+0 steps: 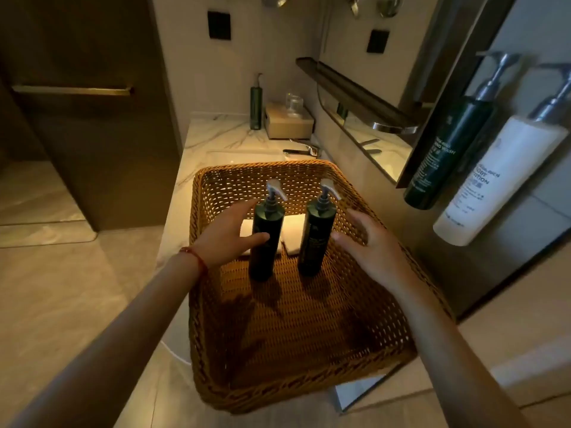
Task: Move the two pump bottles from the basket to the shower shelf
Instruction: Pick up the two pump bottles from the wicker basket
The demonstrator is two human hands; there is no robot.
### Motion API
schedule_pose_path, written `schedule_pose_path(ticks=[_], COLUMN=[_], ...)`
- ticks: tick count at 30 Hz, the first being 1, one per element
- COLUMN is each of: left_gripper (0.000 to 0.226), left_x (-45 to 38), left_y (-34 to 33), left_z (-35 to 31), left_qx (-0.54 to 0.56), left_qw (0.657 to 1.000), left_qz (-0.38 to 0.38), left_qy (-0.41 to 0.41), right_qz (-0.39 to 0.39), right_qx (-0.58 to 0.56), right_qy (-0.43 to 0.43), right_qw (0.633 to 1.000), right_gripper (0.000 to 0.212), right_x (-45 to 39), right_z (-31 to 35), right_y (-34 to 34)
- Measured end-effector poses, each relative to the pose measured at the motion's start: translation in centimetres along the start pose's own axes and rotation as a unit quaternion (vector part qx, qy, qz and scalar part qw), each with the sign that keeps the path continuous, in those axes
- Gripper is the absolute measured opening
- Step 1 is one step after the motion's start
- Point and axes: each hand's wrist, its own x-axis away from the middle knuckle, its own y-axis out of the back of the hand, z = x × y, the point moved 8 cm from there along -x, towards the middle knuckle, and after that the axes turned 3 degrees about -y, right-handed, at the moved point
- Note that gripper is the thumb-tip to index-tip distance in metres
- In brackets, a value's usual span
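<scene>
Marble tabletop (213,134) carries a brown wicker basket (355,307) holding two upright dark green pump bottles (266,239); your left hand (227,234) touches one, your right hand (369,242) spread wide beside the other.

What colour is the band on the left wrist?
Red: a thin band around the left wrist, seen in the head view.

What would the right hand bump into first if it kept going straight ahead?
Probably the right pump bottle: the open right hand points toward it, just short of touching, though depth is hard to judge.
</scene>
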Motion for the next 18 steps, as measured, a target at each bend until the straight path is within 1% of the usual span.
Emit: schedule_pose_path(ticks=[6, 9, 11, 15, 18], left_gripper=[0.08, 0.073, 0.065, 0.056, 0.051], left_x=[-3.5, -4.9, -5.6, -6.5, -6.9], left_y=[-0.7, -1.6, -2.3, -3.3, -3.5], left_z=[2.2, 2.4, 2.6, 3.0, 3.1], left_qx=[0.065, 0.082, 0.09, 0.106, 0.116], left_qw=[0.993, 0.989, 0.986, 0.981, 0.981], left_qz=[0.071, 0.107, 0.129, 0.149, 0.149], left_qy=[0.064, 0.056, 0.056, 0.06, 0.055], right_qz=[0.095, 0.138, 0.158, 0.172, 0.163], right_qx=[0.005, -0.009, -0.031, -0.053, -0.079], right_qy=[-0.033, -0.05, -0.056, -0.044, -0.028], right_qw=[0.995, 0.989, 0.985, 0.983, 0.983], right_gripper=[0.074, 0.078, 0.077, 0.07, 0.06], right_x=[-4.3, -6.3, -7.3, -8.7, -9.3], right_z=[-2.1, -3.5, -3.9, -4.0, -3.8], right_y=[-1.2, -2.5, -3.3, -4.4, -4.8])
